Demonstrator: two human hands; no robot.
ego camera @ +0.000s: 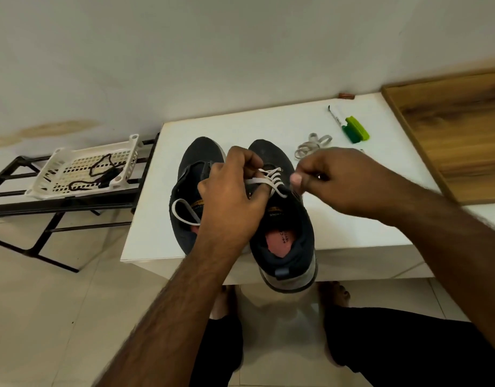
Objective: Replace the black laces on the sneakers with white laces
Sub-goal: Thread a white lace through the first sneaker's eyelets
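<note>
Two dark sneakers stand side by side on a white table (338, 227), heels toward me. The right sneaker (285, 233) carries a white lace (271, 178) crossed through its eyelets. My left hand (232, 191) grips one end of that lace over the tongue; a loop of it lies across the left sneaker (184, 174). My right hand (332, 182) pinches the lace's other end beside the right sneaker. A second white lace (310, 145) lies coiled behind my right hand. Black laces (101, 174) lie in a white basket (59, 156) at left.
The basket sits on a black metal rack (31, 208) left of the table. A marker (335, 117) and a green object (356, 129) lie at the table's back right, next to a wooden board (458, 129). My bare feet stand under the table edge.
</note>
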